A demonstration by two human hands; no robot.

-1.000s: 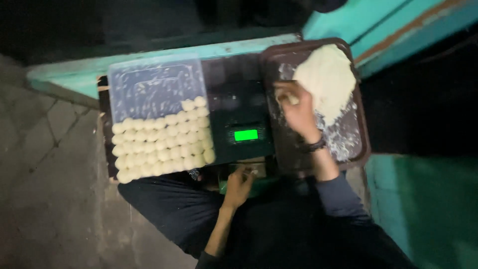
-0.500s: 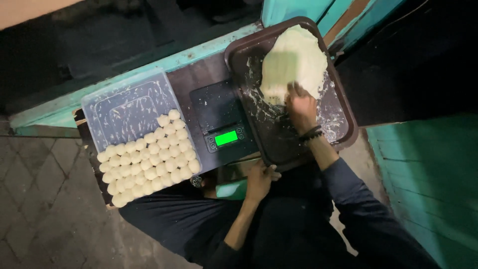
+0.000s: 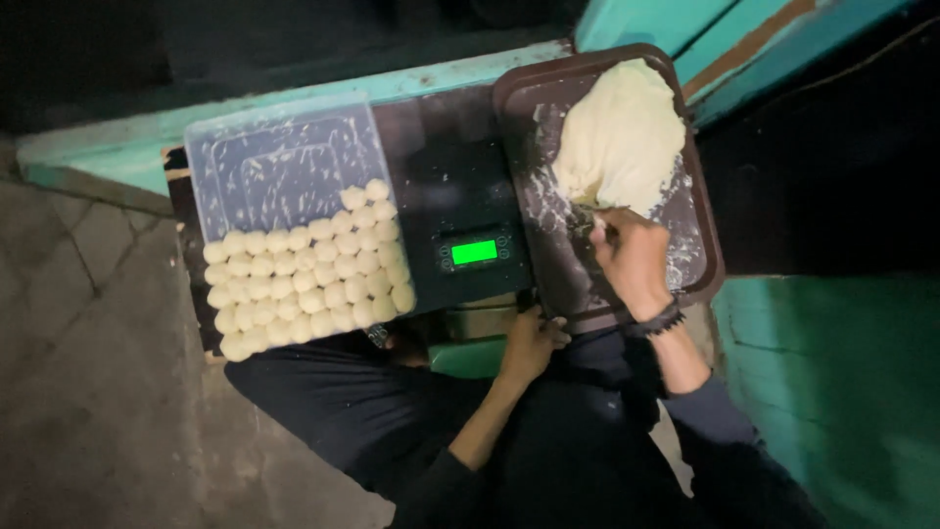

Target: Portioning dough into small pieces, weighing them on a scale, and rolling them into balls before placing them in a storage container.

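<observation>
Pale, sticky dough mass (image 3: 620,132) lies at the 12 o'clock end of the brown tray (image 3: 703,257), smears of residue below it. Right hand (image 3: 632,263), dark band at the wrist, is closed on the mass's 6 o'clock edge, fingers pinching what looks like a small tool or a bit of dough; which one cannot be told. Left hand (image 3: 529,345) rests curled at the near edge of the black scale (image 3: 468,211), green display lit; whether it grips anything cannot be told. Clear lidded tray (image 3: 284,167) at 9 o'clock holds rows of dough balls (image 3: 308,279). Risks, as judged: dough clinging to fingers gives an uneven portion; a hard pull could shift the brown tray, which overhangs the board; left hand leaning on the scale would skew a reading.
</observation>
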